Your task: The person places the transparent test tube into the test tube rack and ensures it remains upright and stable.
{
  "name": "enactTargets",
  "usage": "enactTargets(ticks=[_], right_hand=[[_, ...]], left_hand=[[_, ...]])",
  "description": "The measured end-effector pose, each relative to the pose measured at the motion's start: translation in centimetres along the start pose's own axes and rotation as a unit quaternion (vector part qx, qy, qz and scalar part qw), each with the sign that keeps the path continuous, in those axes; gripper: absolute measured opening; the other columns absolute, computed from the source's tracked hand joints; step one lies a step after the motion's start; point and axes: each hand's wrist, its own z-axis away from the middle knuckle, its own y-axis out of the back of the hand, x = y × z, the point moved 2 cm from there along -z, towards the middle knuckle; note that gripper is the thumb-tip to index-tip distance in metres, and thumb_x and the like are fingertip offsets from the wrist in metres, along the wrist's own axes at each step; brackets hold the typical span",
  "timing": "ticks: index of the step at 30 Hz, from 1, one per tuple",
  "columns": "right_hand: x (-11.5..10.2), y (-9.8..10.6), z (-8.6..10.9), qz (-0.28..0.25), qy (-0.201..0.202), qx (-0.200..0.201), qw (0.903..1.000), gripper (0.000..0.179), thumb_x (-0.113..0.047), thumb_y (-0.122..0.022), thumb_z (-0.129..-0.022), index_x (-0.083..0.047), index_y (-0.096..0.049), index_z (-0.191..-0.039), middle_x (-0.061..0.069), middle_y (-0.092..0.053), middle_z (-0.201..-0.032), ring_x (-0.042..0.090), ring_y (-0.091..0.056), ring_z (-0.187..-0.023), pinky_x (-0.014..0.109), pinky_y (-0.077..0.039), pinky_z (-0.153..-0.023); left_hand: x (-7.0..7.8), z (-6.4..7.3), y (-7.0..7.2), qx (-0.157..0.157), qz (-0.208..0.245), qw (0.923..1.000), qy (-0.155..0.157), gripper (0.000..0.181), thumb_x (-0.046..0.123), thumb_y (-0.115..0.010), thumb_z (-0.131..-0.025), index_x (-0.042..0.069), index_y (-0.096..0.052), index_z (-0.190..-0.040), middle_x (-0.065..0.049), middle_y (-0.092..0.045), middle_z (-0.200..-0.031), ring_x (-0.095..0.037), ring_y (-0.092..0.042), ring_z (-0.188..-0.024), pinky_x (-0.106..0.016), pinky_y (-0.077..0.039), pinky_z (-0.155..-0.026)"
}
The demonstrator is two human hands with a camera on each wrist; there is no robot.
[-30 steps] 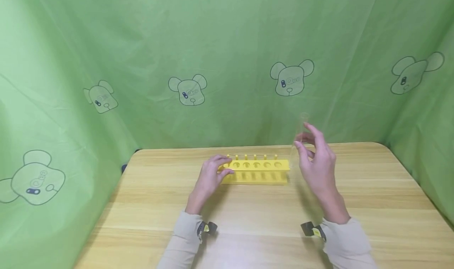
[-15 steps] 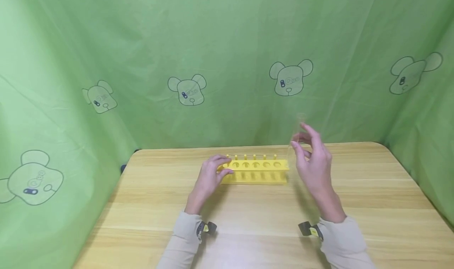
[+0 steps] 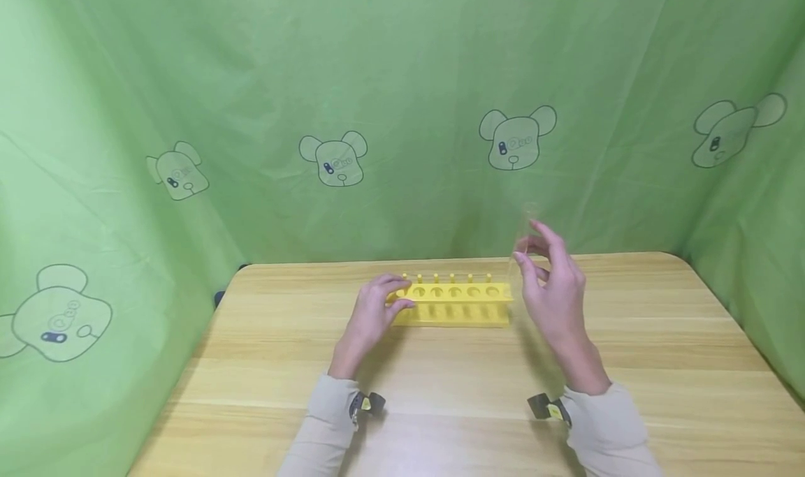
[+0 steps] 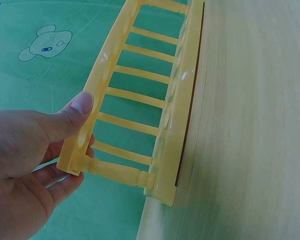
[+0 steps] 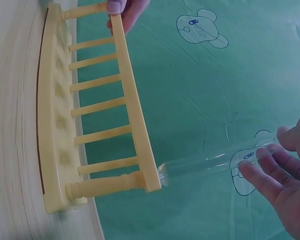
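Observation:
A yellow test tube rack stands upright on the table, with a row of round holes in its top plate and a row of pegs behind. At its left end my left hand grips the top plate, the thumb on one edge and the fingers curled under the other. To the right, my right hand holds a clear test tube between thumb and fingertips, tilted, its open end up. In the right wrist view the tube's rounded bottom is right at the right end of the rack's top plate.
The rack stands toward the back of a light wooden table. A green cloth with bear-head prints hangs behind and along both sides. Dark wrist cameras are strapped over both sleeves.
My right hand has shifted slightly left with the test tube, bringing the tube's lower end to the rack's right end. My left hand and the rack have stayed in place.

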Motion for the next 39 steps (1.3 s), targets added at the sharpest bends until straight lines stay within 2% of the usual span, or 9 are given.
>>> enactTargets(ticks=[11,22,39], right_hand=[[-0.1,-0.5,-0.1,0.007,0.006,-0.009,0.9999,0.06,0.016,-0.069,-0.089,0.0,-0.052,-0.144,0.024,-0.068,-0.109,0.039,-0.068,-0.104,0.009,-0.054,-0.083],[0.1,-0.9,-0.3,0.005,0.002,-0.023,0.9997,0.06,0.016,-0.068,-0.09,-0.003,-0.052,-0.145,0.022,-0.068,-0.109,0.037,-0.067,-0.106,0.011,-0.055,-0.085],[0.0,-1.6,0.0,-0.003,-0.003,-0.032,0.9995,0.06,0.015,-0.068,-0.09,-0.002,-0.051,-0.145,0.022,-0.068,-0.11,0.036,-0.067,-0.106,0.011,-0.055,-0.085]], left_hand=[[0.0,-0.2,-0.1,-0.003,0.011,0.9999,-0.004,0.042,0.019,-0.081,-0.086,-0.001,-0.071,-0.122,-0.019,-0.068,-0.127,-0.031,-0.064,-0.121,-0.041,-0.049,-0.11],[-0.2,-0.4,-0.2,0.004,0.005,0.9999,-0.01,0.04,0.017,-0.082,-0.086,-0.001,-0.072,-0.12,-0.017,-0.07,-0.125,-0.03,-0.065,-0.119,-0.037,-0.051,-0.108],[-0.1,0.0,0.0,0.0,0.003,1.0,-0.002,0.041,0.018,-0.082,-0.085,0.001,-0.072,-0.121,-0.017,-0.069,-0.126,-0.03,-0.065,-0.12,-0.037,-0.05,-0.109]])
